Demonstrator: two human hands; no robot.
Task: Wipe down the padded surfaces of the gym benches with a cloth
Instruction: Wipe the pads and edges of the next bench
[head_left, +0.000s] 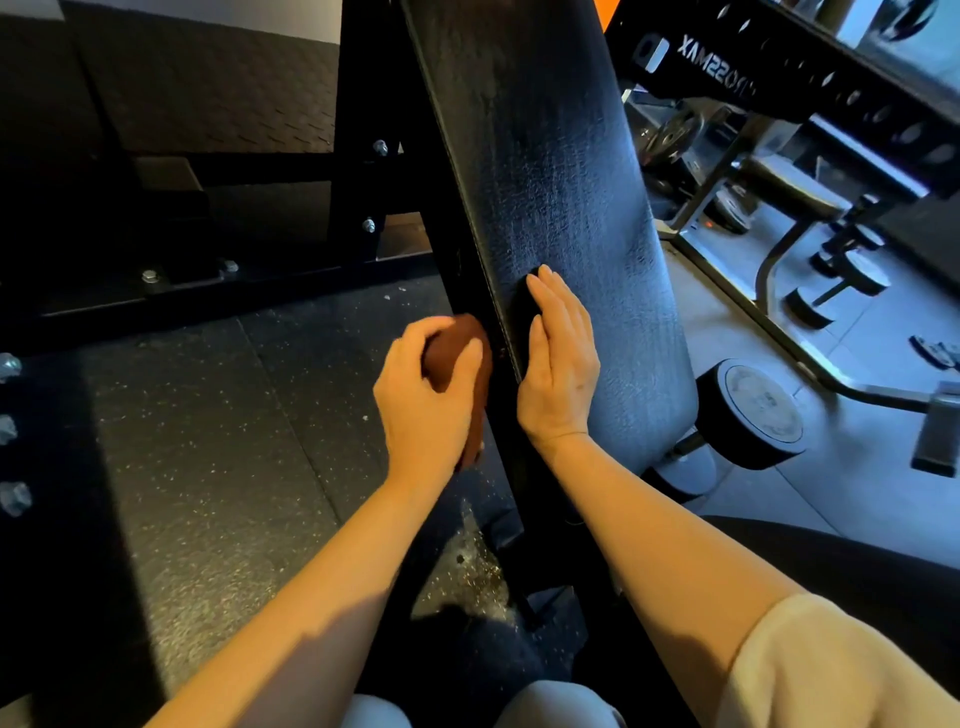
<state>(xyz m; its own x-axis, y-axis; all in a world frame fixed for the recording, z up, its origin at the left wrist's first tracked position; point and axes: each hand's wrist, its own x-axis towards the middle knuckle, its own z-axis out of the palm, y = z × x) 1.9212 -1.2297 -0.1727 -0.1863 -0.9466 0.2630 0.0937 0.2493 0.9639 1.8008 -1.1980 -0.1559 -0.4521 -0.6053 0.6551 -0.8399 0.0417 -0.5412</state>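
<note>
- Right now, in the head view, my left hand (423, 397) grips a bunched brown cloth (460, 358), fingers curled round it, pressing it against the left side edge of the bench pad (566, 171).
- My right hand (561, 358) lies flat on the black pad's face, fingers straight and together, just beside the cloth.
- That pad stands tilted, running up and away from me.
- Speckled rubber flooring (218, 441) lies to the left; a weight plate (758, 410) sits to the right.

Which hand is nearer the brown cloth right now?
Left. The left hand grips the brown cloth against the bench pad edge; the right hand lies flat on the pad beside it.
</note>
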